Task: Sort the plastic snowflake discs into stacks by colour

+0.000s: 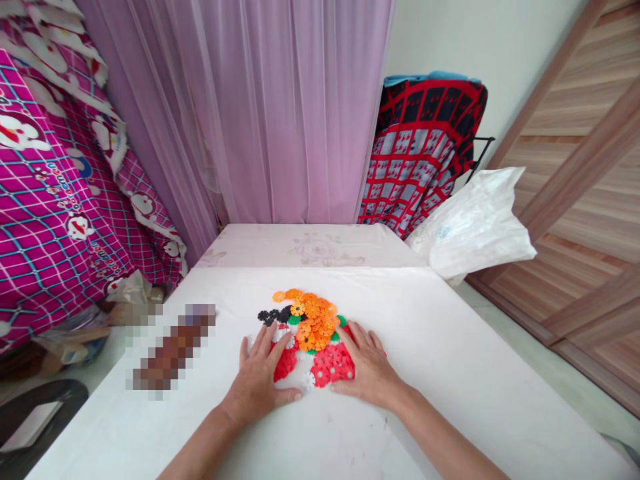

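A heap of plastic snowflake discs lies on the white table in front of me. Orange discs (pixel 317 319) are piled in the middle, red discs (pixel 334 363) lie at the near side, and black discs (pixel 274 315) are at the far left. Some green and white discs show between them. My left hand (pixel 260 373) rests against the left side of the heap, fingers spread over red and white discs. On the right side, my right hand (pixel 367 367) lies with fingers apart over red and green discs. Both palms face down, and some discs are hidden under the fingers.
The white table (pixel 450 400) carries a blurred-out brownish item (pixel 173 350) at the left. A white plastic bag (pixel 475 223) hangs over the right far edge. Purple curtains (pixel 300 113) and a pink patterned blanket (pixel 50 187) stand behind and left; a dark round stool (pixel 60 407) is lower left.
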Demonstrator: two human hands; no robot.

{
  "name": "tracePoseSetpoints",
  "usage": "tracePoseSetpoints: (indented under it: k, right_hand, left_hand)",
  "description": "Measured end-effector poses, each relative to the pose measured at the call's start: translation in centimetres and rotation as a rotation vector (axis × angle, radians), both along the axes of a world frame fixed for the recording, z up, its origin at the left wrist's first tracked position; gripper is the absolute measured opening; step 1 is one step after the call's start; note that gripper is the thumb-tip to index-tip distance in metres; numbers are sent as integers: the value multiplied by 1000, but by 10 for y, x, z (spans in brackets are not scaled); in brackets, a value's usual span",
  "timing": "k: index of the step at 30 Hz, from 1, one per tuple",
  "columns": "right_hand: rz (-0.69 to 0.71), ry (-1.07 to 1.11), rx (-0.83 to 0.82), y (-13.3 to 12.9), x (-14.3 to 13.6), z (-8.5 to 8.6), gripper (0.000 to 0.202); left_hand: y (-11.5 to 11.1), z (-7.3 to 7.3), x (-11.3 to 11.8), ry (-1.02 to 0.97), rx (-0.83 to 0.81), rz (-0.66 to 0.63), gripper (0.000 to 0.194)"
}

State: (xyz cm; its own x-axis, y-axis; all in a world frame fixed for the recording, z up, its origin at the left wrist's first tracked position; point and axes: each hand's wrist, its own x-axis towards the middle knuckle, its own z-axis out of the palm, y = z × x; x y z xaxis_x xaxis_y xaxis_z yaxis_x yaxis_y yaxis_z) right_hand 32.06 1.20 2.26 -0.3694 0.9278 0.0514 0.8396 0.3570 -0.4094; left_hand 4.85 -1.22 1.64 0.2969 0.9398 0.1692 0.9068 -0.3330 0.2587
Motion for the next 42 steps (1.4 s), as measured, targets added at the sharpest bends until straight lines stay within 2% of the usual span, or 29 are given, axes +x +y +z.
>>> tracePoseSetpoints:
  k: [2,4,8,12,15,17,21,23,26,28,31,32,34,37,39,40,42]
  right_hand:
    - [-54,37,41,8,-6,-8,98]
    - [-36,134,80,24,-17,-11,87]
    - [47,333,23,55,-40,-5,79]
    - [156,434,26,71,-47,11,80]
    - [242,488,28,88,-47,21,68]
    - [170,469,28,105,-47,24,56]
    - [-212,187,15,135,-62,25,40]
    - [-256,36,2,138,-76,25,42]
    - [-116,-21,11,129,-97,28,41]
    - [-33,28,-2,117,-102,31,39]
    - [61,160,-1,99,-94,37,36]
    - [89,207,15,91,-86,39,36]
    - [122,268,62,73,-67,39,37]
    - [59,219,133,37,-32,31,44]
    - [-70,82,111,13,-13,18,70]
    - [-110,21,73,2,-7,10,85]
    - [-158,-36,48,-11,-3,-5,96]
  left_hand:
    - [9,-3,9,-46,38,44,97]
    - [25,-2,20,-143,55,10,85]
    - [51,8,38,-321,33,-63,65]
    - [52,21,39,-411,71,-82,59]
    - [50,26,27,-435,70,-115,56]
    - [54,25,14,-447,63,-39,51]
    - [81,18,-7,-350,25,232,63]
    - [95,14,-9,-285,-25,292,64]
    - [104,12,-3,-323,-86,207,55]
    - [99,13,3,-422,-135,123,53]
    - [75,17,6,-539,-157,42,55]
    - [64,19,4,-534,-161,5,56]
    - [39,22,-1,-404,-146,-58,62]
    - [4,20,-15,-177,-151,-138,85]
    - [-10,15,-22,-81,-108,-173,98]
    - [-13,11,-23,-56,-74,-179,101]
    - [-14,4,-21,-44,16,-172,91]
